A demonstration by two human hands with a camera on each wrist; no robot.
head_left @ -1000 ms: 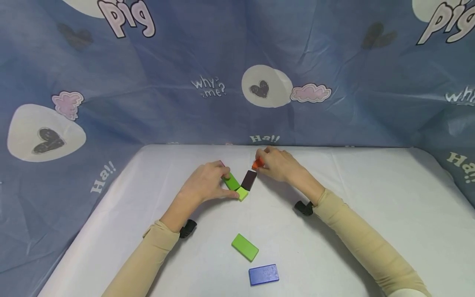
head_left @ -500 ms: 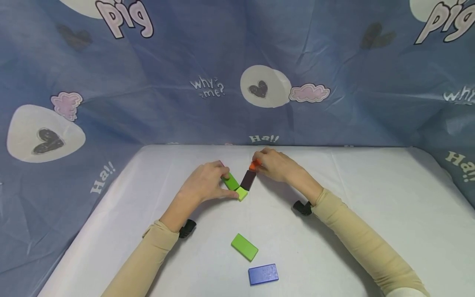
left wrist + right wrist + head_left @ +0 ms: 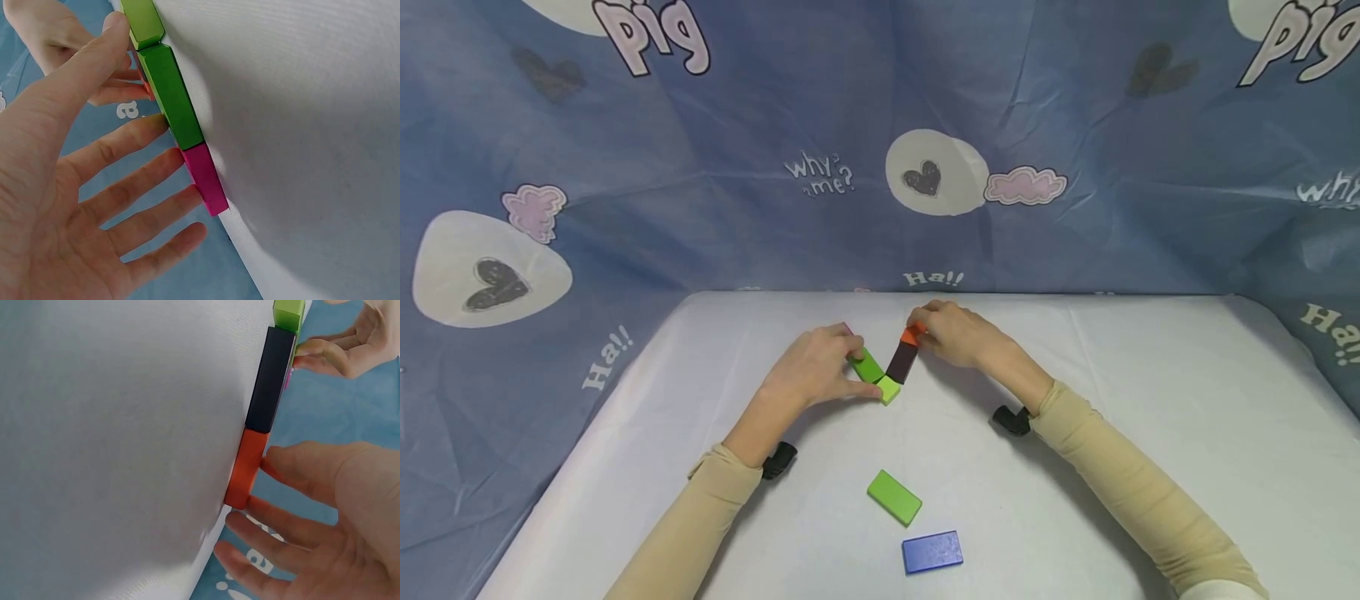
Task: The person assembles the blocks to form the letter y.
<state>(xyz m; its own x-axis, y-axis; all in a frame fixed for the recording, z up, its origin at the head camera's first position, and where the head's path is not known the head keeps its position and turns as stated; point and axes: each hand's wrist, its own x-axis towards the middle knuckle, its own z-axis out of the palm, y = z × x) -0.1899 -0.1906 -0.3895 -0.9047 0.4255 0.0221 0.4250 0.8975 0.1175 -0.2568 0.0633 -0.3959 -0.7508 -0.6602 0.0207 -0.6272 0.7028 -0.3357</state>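
Toy blocks form a V on the white table. A light green block point(image 3: 888, 390) sits at its point, a green block point(image 3: 868, 367) and a magenta block point(image 3: 206, 178) make the left arm, and a black block point(image 3: 902, 362) and an orange block point(image 3: 247, 467) make the right. My left hand point(image 3: 814, 367) spans the left arm, thumb touching the light green block and nearly straight fingertips against the green and magenta ones. My right hand point(image 3: 958, 335) pinches the orange block between thumb and index finger, its end meeting the black block. The magenta block is mostly hidden in the head view.
Nearer the front of the white table point(image 3: 1075, 517) lie a loose green block point(image 3: 895, 498) and a blue block point(image 3: 932, 552). A blue printed cloth point(image 3: 760, 242) hangs behind the table. Both wrists wear black devices.
My right hand has brought the orange block slightly left and down against the far end of the black block. My left hand stays in place; the loose blocks lie still.
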